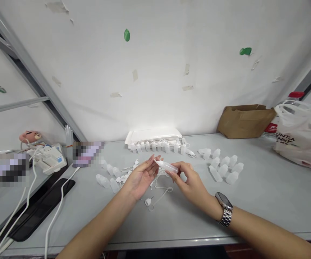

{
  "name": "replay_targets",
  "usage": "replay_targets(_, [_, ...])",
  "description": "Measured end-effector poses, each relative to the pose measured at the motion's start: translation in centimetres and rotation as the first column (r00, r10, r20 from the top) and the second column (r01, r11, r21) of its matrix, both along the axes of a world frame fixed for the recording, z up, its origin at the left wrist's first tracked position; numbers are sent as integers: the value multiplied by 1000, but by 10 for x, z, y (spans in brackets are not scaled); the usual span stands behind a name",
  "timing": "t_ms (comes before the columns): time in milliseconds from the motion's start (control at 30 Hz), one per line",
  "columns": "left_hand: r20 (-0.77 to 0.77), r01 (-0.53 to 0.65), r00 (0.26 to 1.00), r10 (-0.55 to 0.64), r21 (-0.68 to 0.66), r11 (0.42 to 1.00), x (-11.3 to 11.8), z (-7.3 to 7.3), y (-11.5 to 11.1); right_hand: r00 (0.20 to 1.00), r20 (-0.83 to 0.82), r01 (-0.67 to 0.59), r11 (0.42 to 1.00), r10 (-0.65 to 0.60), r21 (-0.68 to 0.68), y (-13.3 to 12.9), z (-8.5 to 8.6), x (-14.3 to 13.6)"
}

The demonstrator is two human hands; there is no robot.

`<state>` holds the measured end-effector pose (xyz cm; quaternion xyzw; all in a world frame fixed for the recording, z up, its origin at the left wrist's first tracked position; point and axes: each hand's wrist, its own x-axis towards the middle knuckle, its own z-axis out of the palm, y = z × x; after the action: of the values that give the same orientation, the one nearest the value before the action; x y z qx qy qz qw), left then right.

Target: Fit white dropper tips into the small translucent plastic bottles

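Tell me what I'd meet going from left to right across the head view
Pink animal figure, left hand, small translucent squeeze bottle with a pointed tip, right hand, brown paper bag, white plastic bag.

- Brown paper bag [244,124]: at right rear of counter [274,201], near the wall [158,61].
- White plastic bag [292,144]: dark lettering, far right; red-capped bottle [296,95] partly hidden by it.
- Black slab [43,208]: flat, left side, apparently a phone; white cables [62,196] run beside and across it.
- Pink figure [30,136]: far left, by white electrical units [51,160].
- Wall: green patches [127,35] and tape scraps [135,75] adhering.
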<state>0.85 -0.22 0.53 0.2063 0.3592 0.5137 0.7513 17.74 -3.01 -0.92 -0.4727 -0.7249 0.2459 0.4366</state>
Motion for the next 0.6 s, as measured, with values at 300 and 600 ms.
replay_targets(300, [31,-51,998,53,-52,997,0,6,-1,999,32,24,999,-25,40,0,-1,-1])
replay_targets(600, [24,-49,998,50,-53,997,0,5,-1,996,70,42,996,-47,74,0,-1,-1])
